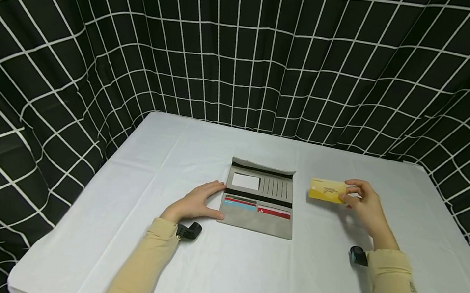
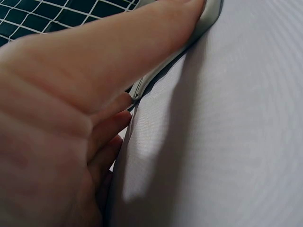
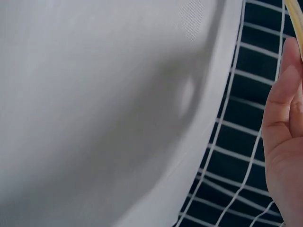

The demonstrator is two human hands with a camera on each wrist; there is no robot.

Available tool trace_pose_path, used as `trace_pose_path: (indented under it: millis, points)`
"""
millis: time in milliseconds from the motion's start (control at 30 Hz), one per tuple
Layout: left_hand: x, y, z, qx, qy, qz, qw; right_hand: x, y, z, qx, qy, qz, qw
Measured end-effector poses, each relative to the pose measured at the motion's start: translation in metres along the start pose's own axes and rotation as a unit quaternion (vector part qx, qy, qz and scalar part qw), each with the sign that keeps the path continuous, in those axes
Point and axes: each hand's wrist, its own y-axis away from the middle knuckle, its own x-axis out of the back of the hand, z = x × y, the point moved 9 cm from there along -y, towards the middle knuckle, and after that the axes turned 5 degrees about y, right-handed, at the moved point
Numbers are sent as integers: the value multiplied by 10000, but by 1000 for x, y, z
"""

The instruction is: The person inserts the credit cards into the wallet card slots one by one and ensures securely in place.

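Note:
A grey wallet lies unfolded on the white table, its top flap raised a little at the far edge. Colored cards stick out of the lower slots, and a white rectangle shows in the upper half. My left hand rests along the wallet's left side, thumb at the near corner and fingers spread further up. The left wrist view shows that thumb stretched straight to the wallet's edge. To the wallet's right, my right hand pinches a yellow card by its right end, above the tabletop.
White cloth covers the table. Behind it and along both sides hangs a black curtain with a white grid. A small black device sits on the left wrist, and another black device on the right.

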Motion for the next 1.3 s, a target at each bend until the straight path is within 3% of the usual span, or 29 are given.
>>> trace_pose_path:
  millis: [367, 800, 1300]
  points:
    - [1, 0, 3, -35, -27, 9, 10000, -32, -2, -25, 232, -201, -411, 9987]
    - [2, -1, 5, -69, 7, -9, 10000, -61, -6, -59, 186, -962, -737, 9925]
    - [1, 1, 4, -100, -38, 11, 9999, -108, -12, -57, 163, -1074, -1341, 9850]
